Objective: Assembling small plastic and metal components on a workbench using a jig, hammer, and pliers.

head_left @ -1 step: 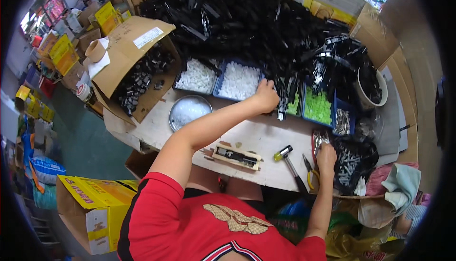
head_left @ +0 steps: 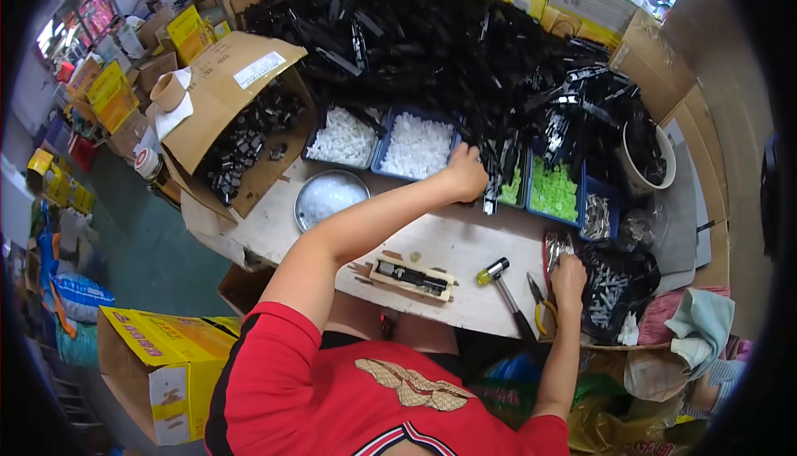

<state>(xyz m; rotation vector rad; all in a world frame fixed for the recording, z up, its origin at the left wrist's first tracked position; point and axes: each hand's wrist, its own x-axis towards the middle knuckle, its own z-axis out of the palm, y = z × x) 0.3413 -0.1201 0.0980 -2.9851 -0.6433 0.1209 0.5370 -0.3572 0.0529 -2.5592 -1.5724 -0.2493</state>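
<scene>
White pcs nr L hand, w/ tabletop room twd front edge.

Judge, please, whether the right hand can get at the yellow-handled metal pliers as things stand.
Probably yes. The right hand is at the red-edged holder of small silvery pieces; the pliers lie close to its left on the pale tabletop. Nothing appears to cover them or lie between.
</scene>
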